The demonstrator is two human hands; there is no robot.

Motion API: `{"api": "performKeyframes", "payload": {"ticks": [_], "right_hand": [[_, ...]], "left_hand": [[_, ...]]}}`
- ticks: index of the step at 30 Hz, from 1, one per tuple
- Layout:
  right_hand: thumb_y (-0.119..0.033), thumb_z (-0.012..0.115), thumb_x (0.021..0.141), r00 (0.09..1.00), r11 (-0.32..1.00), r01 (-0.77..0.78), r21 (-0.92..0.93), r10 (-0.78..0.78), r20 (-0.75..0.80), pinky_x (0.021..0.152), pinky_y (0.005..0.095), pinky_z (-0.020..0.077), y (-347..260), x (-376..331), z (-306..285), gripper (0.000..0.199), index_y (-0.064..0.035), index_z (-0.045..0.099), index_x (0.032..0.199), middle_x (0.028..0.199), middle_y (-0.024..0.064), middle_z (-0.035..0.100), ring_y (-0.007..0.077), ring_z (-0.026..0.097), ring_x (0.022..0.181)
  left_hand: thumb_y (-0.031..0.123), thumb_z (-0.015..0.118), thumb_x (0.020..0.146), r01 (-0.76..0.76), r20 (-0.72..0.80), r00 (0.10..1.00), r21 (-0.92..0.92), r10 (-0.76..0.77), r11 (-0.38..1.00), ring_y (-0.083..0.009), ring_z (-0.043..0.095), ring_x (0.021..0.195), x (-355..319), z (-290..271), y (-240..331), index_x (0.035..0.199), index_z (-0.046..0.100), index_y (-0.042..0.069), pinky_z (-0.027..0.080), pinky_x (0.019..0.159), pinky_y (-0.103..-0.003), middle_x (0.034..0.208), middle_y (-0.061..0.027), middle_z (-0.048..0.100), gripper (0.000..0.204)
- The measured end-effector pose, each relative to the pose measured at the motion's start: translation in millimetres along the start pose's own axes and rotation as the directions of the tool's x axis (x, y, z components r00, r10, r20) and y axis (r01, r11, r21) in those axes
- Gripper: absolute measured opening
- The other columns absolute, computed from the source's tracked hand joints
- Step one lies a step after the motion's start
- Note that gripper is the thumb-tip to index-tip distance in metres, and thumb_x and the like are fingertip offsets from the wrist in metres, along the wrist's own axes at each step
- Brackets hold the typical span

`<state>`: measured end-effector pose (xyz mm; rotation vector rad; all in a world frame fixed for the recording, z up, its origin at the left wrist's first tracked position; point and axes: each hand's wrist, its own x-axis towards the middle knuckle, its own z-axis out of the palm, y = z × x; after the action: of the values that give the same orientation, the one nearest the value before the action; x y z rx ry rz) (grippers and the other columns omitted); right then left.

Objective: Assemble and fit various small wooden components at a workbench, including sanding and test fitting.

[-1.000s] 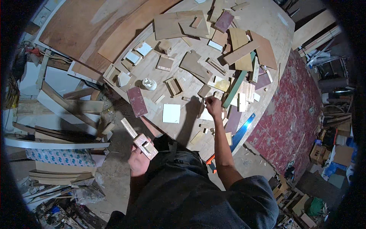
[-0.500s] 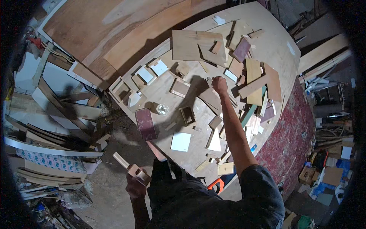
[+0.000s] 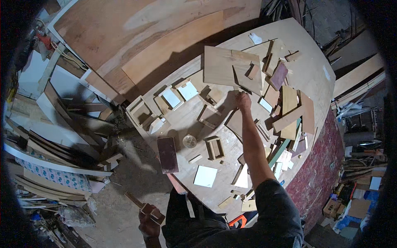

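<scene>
My left hand [image 3: 149, 223], low beside my body and off the table, is wrapped round a small wooden block piece [image 3: 152, 211] with a narrow strip sticking out of it. Stretched over the worktable [image 3: 297, 37], my right hand [image 3: 244, 100] is closed near the near edge of a large plywood panel [image 3: 221, 66]. Its fingertips are partly hidden, so I cannot make out what they hold. Nearby lie a U-shaped wooden piece [image 3: 209, 115] and a thin curved board [image 3: 235, 122]. A small open wooden box [image 3: 215, 148] and a round clear container [image 3: 189, 141] stand closer to me.
Overlapping offcuts, including a yellowish board [image 3: 289, 111], cover the table's right side. Open wooden boxes [image 3: 142, 111] line its far left edge. A dark red block [image 3: 167, 155] and a white square [image 3: 205, 176] sit near me. Stacked boards [image 3: 53, 182] crowd the left floor.
The whole view has shifted, with the table now lower and further right in it. My right hand has moved slightly nearer over the table. The left hand still holds the wooden piece, a little lower.
</scene>
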<state>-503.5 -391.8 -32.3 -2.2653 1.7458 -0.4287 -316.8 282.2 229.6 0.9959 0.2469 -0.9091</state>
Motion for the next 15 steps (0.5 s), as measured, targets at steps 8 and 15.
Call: {"api": "performKeyframes", "payload": {"ticks": [8, 15], "right_hand": [[-0.030, 0.065, 0.082, 0.877, 0.726, -0.150, 0.672, -0.217, 0.430, 0.046, 0.0346, 0.0454, 28.1, 13.3, -66.1, 0.029, -0.0020, 0.067, 0.074, 0.068, 0.0094, 0.065, 0.0180, 0.058, 0.050], [-0.024, 0.061, 0.093, 0.760, 0.438, -0.573, 0.693, -0.033, 0.649, 0.051, 0.0282, 0.0420, -16.3, -126.7, -170.4, 0.023, -0.0030, 0.062, 0.085, 0.069, 0.0052, 0.061, 0.0127, 0.054, 0.054]], "left_hand": [[0.026, 0.060, 0.092, 0.021, 0.078, 0.997, 0.062, -0.026, 0.998, -0.0326, 0.061, 0.108, 3.9, 19.0, -5.1, 0.139, 0.046, 0.007, 0.058, 0.082, -0.044, 0.122, -0.0187, 0.058, 0.053], [0.019, 0.069, 0.087, 0.013, 0.264, 0.964, -0.021, -0.007, 1.000, -0.0287, 0.063, 0.102, 12.2, 46.9, -4.0, 0.132, 0.048, 0.003, 0.055, 0.087, -0.044, 0.116, -0.0154, 0.061, 0.053]]}}
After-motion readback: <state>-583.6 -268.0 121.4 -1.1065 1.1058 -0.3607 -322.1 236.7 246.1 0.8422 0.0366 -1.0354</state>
